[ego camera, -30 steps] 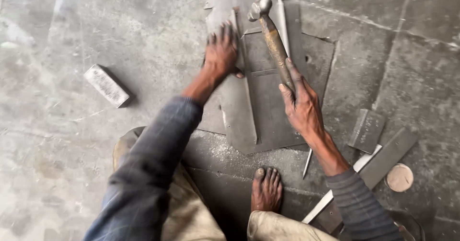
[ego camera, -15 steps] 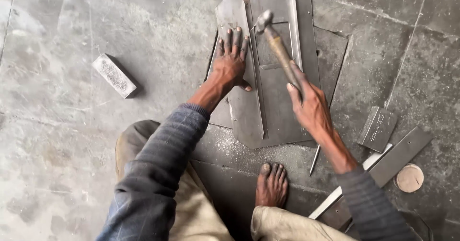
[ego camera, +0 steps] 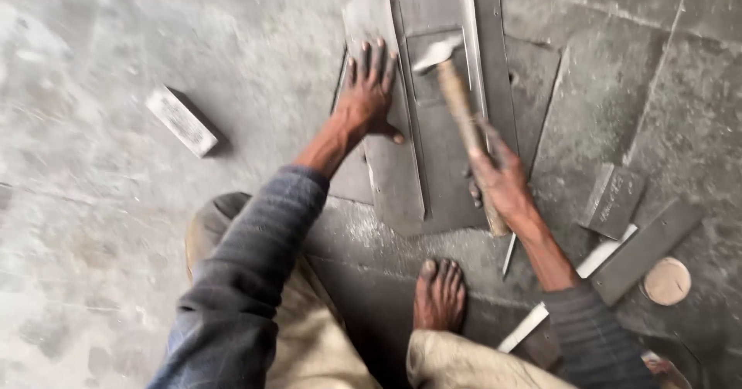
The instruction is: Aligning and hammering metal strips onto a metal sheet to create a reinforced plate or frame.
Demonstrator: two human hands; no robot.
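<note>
While the person sits low on the grey stone floor (ego camera: 116, 242), the left hand (ego camera: 369, 91) lies flat with its fingers spread wide. It presses down on a flat grey sheet of metal (ego camera: 440, 157) and grips nothing. The left arm reaches straight forward in a dark striped sleeve (ego camera: 247, 281).

The right hand (ego camera: 502, 176) is closed tight around the wooden handle of a hammer with a grey metal head (ego camera: 452, 88). The hammer looks a bit blurry. Its head is over the middle of the metal sheet, just to the right of the left hand's fingers. I cannot tell if the head is touching the sheet. The right wrist bends, and the arm comes in from the lower right.

A bare foot (ego camera: 439, 295) rests on the floor just below the sheet, between the two arms. A small pale rectangular block (ego camera: 182, 121) lies on the floor, well apart to the left. On the right lie a few short flat grey metal strips (ego camera: 645, 250) and a small round tan disc (ego camera: 667, 281).
</note>
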